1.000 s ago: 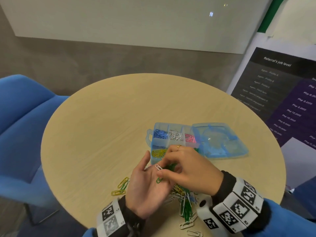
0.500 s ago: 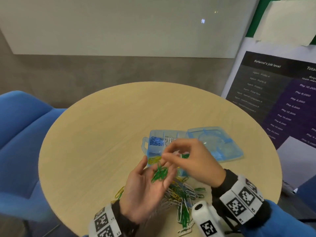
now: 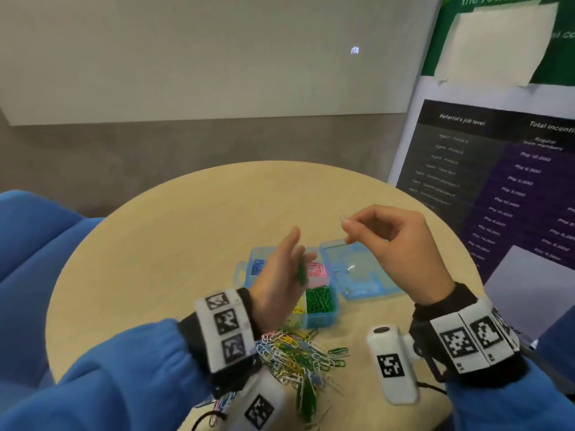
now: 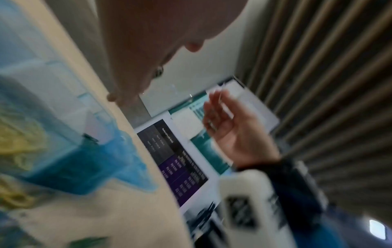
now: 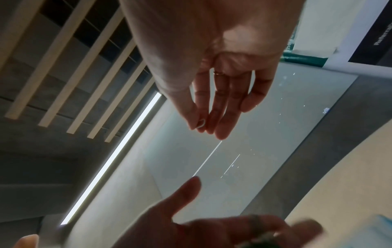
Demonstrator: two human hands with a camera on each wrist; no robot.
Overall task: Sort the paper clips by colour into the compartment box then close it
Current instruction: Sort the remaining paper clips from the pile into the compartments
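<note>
Pinching a light, stiff, slippery white wire paper clip (image 3: 343, 219) at its end, our right hand (image 3: 395, 244) hovers at one o'clock above the translucent blue compartment box (image 3: 322, 315); our left hand (image 3: 280, 275) cups green clips (image 3: 301, 272).

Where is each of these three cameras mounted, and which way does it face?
Head: on the head, looking down at the round table, compartment box; both hands, blue sleeves show.
Left wrist: on the left wrist, facing across the box to the right hand; left palm fills the top.
Right wrist: on the right wrist, tilted up at ceiling slats; right hand, left hand show.
Shared: all show the right hand.
</note>
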